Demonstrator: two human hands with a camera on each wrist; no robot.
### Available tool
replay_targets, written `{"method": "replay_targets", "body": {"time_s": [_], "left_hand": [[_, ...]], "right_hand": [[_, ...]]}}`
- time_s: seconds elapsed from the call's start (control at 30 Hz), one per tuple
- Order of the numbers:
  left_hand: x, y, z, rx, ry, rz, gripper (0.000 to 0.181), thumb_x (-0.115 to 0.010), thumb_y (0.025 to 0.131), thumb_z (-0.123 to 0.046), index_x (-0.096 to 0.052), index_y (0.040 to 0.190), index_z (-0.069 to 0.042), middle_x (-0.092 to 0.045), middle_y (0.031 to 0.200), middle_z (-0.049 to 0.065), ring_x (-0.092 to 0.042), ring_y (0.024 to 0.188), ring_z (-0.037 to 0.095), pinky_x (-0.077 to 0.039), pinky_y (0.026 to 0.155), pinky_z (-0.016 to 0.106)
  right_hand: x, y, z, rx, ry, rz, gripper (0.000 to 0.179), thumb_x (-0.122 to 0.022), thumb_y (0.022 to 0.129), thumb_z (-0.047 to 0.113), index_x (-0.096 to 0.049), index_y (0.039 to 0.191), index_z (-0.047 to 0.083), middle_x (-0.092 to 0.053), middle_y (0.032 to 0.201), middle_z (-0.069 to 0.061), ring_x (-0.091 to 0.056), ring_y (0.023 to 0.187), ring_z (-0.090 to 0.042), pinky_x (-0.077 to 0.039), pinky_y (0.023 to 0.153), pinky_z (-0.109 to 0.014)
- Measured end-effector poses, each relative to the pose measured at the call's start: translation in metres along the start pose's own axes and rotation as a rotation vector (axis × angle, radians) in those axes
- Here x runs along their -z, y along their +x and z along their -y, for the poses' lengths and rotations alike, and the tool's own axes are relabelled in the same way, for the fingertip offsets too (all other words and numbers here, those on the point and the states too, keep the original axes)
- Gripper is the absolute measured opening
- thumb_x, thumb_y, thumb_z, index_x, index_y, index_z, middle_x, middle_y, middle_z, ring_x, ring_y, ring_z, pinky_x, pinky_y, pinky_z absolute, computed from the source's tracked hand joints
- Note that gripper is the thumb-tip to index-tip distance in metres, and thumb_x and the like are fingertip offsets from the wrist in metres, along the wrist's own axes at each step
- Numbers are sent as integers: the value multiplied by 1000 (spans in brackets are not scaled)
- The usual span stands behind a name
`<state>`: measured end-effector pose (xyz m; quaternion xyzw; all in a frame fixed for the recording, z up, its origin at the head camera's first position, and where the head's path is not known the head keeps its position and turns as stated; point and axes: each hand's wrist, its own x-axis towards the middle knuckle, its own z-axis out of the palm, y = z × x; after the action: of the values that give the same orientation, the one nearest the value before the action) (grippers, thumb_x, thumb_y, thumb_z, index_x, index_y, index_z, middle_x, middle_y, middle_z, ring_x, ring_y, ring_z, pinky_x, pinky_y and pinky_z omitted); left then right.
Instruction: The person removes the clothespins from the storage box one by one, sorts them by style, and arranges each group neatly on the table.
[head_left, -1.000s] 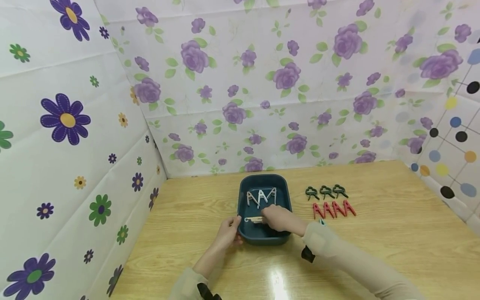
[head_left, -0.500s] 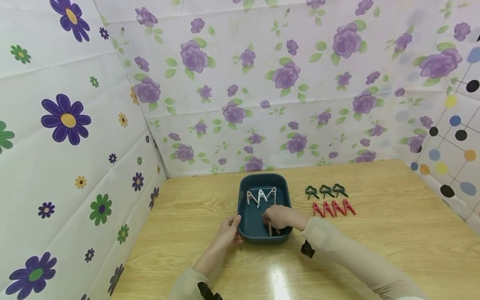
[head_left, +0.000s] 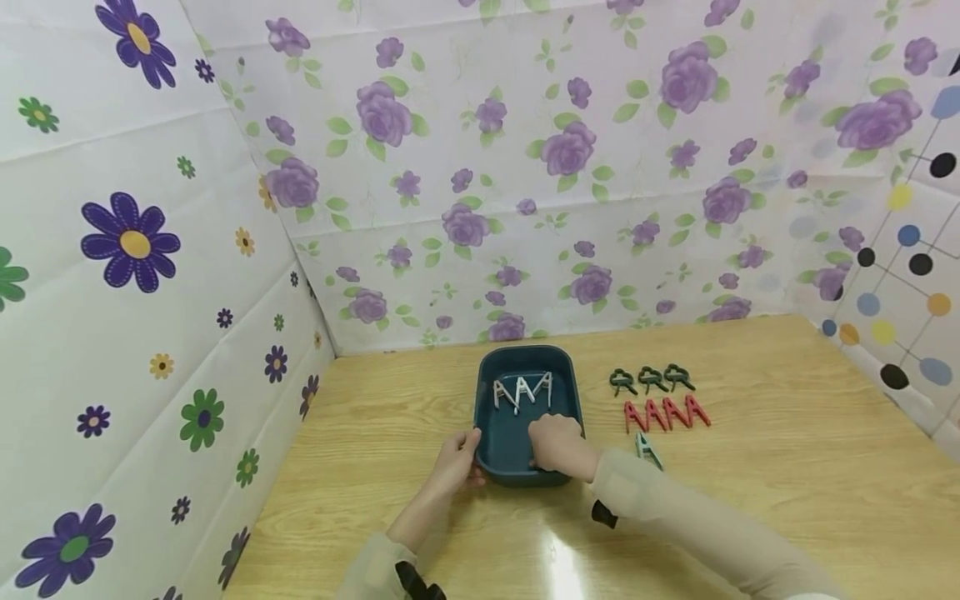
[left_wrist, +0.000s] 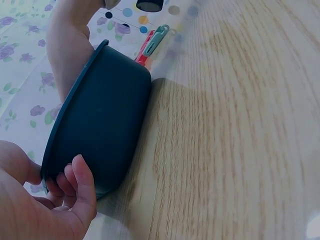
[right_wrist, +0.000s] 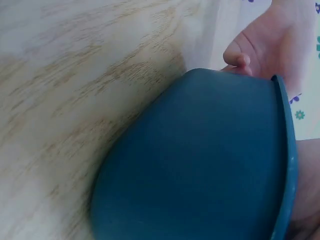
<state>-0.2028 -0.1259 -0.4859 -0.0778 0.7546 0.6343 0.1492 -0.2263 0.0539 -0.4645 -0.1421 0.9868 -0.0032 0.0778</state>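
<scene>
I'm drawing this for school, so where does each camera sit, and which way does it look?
Head: worn on the head, looking forward and down at the blue tub, red clips and table; the left hand and right hand show.
Left wrist: looks across the tub's outside wall; the left hand shows up close, with part of the right hand beyond.
Right wrist: looks at the tub's other side; the left hand shows beyond, with some right hand at the edge.
Shared: head and left wrist both show the pale green clip.

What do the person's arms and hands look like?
Both arms have long, plain beige sleeves: left sleeve, right sleeve. Each has a small black thing near the wrist: left one, right one. The left grip and right grip wear no gloves.
</scene>
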Motion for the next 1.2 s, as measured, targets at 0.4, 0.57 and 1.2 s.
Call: {"method": "replay_targets", "body": {"time_s": [0.4, 0.57, 1.2], "left_hand": [[0, -1, 1, -28, 4, 3, 55, -39, 104, -38, -42, 139, 4, -48, 71, -1, -48, 56, 9, -53, 55, 23], [0, -2, 1, -26, 8, -6, 54, -39, 104, -38, -42, 139, 3, -48, 69, -1, -48, 55, 8, -54, 56, 23], [0, 1, 3, -18, -1, -6, 50, -39, 105, -37, -45, 135, 3, -47, 74, 0, -48, 58, 9, -53, 56, 21]], "right_hand": [[0, 1, -17, 82, 170, -205, 36, -79, 76, 27, -49, 59, 14, -45, 55, 1, -43, 49, -15, -33, 42, -28], [7, -2, -22, 116, 199, -316, 26, -77, 76, 26, -55, 72, 13, -52, 64, -1, -46, 53, -14, -36, 41, -29], [10, -10, -51, 188, 372, -534, 27, -78, 79, 22, -64, 99, 10, -60, 87, -5, -48, 60, -8, -37, 47, -20]]}}
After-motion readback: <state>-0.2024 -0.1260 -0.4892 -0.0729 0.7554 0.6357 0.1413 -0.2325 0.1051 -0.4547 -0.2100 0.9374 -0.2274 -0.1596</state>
